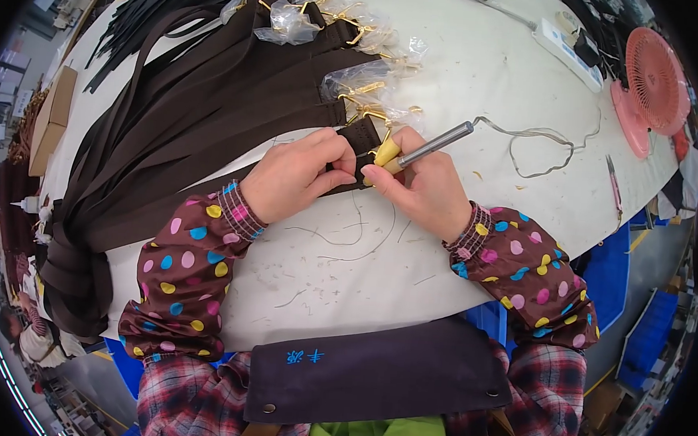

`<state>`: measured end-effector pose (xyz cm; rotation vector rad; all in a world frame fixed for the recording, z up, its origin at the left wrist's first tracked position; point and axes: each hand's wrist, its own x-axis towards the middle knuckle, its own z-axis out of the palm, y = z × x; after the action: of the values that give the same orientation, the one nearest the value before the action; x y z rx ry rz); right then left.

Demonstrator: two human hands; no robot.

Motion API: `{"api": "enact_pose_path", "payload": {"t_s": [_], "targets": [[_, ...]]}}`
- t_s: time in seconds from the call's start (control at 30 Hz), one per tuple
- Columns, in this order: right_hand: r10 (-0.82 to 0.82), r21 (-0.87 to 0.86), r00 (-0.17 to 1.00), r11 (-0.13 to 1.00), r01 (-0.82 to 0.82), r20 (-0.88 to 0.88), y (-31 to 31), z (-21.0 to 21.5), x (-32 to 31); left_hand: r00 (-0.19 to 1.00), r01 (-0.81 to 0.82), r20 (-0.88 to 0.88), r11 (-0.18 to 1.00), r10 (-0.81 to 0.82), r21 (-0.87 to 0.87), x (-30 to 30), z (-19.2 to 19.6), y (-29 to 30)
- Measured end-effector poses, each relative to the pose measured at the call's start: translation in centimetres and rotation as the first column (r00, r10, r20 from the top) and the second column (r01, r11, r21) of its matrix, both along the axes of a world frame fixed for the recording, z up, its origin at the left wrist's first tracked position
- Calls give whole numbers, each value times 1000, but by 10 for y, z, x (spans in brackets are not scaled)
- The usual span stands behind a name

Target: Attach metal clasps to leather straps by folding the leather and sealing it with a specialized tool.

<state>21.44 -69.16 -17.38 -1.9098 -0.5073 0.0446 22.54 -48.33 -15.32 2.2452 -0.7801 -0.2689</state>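
My left hand [297, 173] is closed, thumb and fingers pinching near the end of a dark brown strap [363, 168]. My right hand [424, 192], with a yellow cover on a finger, grips a corded pen-like tool [441, 143] that has a grey metal barrel. Its tip is hidden behind the fingers at the strap's end, so I cannot tell whether it touches. Just beyond my hands lie more brown straps [237, 91], side by side, with gold-coloured metal clasps [369, 107] at their ends. Clear plastic wrap [289, 24] covers several of the clasps.
Loose thread ends [348, 238] are scattered on the white tabletop [280, 294]. The tool's cord [542, 136] loops to the right. A pink fan [655, 83], a white power strip [568, 54] and a pink-handled slim tool [615, 186] stand or lie there. Blue bins [608, 274] sit below the edge.
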Motion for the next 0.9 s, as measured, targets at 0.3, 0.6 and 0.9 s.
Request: {"api": "enact_pose_path", "payload": {"t_s": [0.3, 0.6, 0.9], "targets": [[-50, 78, 997, 995, 55, -63, -2, -2, -1, 871, -174, -473, 984, 133, -43, -2, 11, -6], [-97, 24, 995, 995, 96, 14, 0, 2, 0, 888, -239, -429, 964, 167, -120, -3, 3, -6], [-84, -4, 996, 996, 85, 30, 1, 1, 2, 896, -232, -413, 965, 163, -123, -3, 4, -6]]}}
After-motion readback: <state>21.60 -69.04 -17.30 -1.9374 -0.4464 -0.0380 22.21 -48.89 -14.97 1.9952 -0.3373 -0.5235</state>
